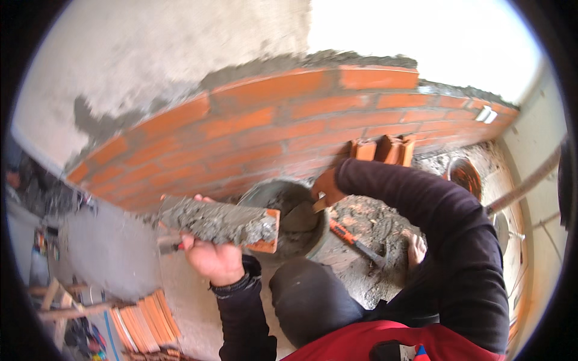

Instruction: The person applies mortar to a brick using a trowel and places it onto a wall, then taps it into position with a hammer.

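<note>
Left hand: fingers curled up around the underside of a red brick, gripping it from below, near centre-left of the view.
Brick: held roughly level, its top face buttered with grey mortar along the whole length (the bare red end shows at the right).
Right hand: gloved in orange and closed on the handle of a trowel; the dark sleeve arches in from the right.
Trowel: its blade dips into a round bucket of grey mortar, just right of the brick and touching nothing else that I can tell.
Brick wall: curves across the far side, fresh mortar lying along its top course.
Hammer: orange-handled, lying on the mortar-spattered floor right of the bucket.
Loose bricks: a few stand against the wall foot, beyond the right arm.
Stacked tiles: orange, low at the near left.
</note>
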### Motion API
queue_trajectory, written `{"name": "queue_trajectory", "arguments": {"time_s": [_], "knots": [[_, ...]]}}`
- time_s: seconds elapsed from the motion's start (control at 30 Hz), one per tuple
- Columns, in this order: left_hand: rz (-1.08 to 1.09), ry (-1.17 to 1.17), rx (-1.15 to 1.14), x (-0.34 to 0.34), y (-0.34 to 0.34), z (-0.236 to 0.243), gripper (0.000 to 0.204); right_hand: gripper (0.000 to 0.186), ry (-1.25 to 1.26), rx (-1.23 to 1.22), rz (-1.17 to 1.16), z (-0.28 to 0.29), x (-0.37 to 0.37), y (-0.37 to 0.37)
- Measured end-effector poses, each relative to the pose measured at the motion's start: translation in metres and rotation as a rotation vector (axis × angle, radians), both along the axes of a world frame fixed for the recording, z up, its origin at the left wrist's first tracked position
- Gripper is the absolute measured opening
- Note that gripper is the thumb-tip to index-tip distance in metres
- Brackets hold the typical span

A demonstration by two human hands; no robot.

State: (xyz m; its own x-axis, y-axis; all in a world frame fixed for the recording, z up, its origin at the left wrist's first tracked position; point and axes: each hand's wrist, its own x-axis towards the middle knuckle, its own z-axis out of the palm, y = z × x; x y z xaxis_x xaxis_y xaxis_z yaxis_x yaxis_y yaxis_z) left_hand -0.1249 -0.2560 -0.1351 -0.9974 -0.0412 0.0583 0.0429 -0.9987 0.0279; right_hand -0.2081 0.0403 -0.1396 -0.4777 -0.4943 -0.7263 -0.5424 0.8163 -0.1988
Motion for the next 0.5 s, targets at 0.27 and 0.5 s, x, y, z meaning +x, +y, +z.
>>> {"name": "queue_trajectory", "arguments": {"time_s": [0.27,0.5], "knots": [[-0.153,0.190,-0.121,-0.020,0.094,0.056,0.044,0.050,0.375,-0.397,-0.231,0.032,0.049,0.096],[-0.034,-0.074,-0.211,-0.025,0.253,0.144,0.047,0.079,0.206,-1.248,-0.528,0.117,0.121,0.195]]}}
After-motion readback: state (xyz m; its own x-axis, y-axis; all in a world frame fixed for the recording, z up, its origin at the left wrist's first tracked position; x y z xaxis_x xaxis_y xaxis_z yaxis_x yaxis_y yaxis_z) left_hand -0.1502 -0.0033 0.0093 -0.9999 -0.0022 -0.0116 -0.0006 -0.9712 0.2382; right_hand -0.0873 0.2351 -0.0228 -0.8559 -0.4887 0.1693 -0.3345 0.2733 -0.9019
